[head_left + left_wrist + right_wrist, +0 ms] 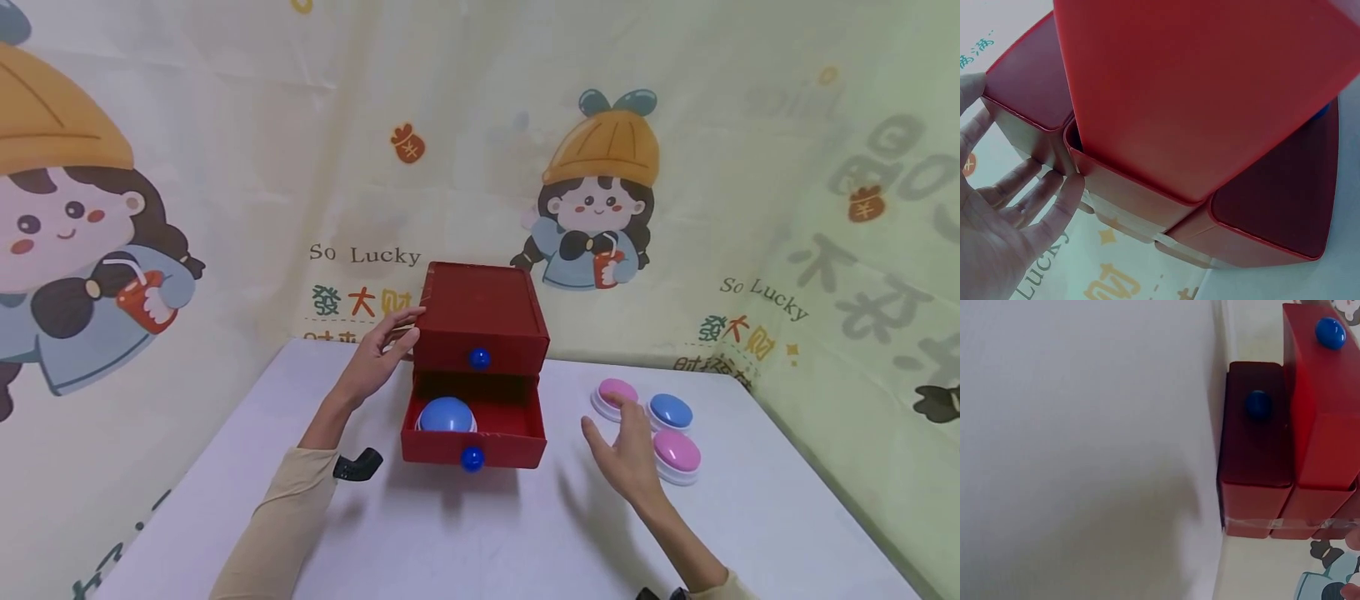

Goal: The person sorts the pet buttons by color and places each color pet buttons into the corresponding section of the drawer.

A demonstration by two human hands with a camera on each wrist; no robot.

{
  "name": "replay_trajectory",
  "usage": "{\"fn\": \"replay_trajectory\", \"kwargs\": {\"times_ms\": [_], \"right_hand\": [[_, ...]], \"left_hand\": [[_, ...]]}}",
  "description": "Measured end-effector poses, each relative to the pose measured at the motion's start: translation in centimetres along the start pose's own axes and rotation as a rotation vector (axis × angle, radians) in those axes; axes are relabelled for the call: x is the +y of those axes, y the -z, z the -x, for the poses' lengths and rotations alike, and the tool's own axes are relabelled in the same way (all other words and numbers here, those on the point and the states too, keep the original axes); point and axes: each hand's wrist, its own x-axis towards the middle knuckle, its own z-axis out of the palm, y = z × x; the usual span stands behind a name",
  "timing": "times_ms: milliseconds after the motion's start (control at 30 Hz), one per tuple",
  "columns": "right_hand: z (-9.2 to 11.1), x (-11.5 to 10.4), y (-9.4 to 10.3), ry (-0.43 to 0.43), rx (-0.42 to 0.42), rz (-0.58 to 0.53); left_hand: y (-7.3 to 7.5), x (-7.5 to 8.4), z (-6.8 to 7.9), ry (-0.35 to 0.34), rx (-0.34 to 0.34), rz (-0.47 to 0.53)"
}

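A red drawer cabinet [483, 300] stands on the table, its middle drawer [517, 412] pulled out. Inside that drawer, on the left, sits a blue dome push button [447, 414] with a white base. My left hand [371, 362] is at the cabinet's left side, fingers extended; its fingertips [1072, 187] reach the cabinet's side edge in the left wrist view. My right hand [626, 454] holds nothing and hovers with parted fingers near a pink push button [618, 390]. Another blue button [671, 410] and a second pink button [677, 451] are beside that hand.
Blue round knobs [479, 358] stick out from the drawer fronts. The white table [480, 542] is backed by a printed cloth [465, 200], which also hangs along the right side. A black strap piece [357, 465] juts from the left sleeve.
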Motion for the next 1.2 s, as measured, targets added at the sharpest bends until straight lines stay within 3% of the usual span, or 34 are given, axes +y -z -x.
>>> {"fn": "replay_trajectory", "kwargs": {"times_ms": [433, 1000, 1200], "right_hand": [[-1.0, 1.7, 0.1, 0.15, 0.077, 0.121], [-2.1, 4.6, 0.7, 0.12, 0.134, 0.144], [-2.4, 5.4, 0.8, 0.161, 0.145, 0.212]], "left_hand": [[0.0, 0.1, -0.3, 0.002, 0.001, 0.002], [0.1, 0.0, -0.2, 0.007, 0.0, -0.011], [0.1, 0.0, -0.1, 0.008, -0.002, -0.009]]}}
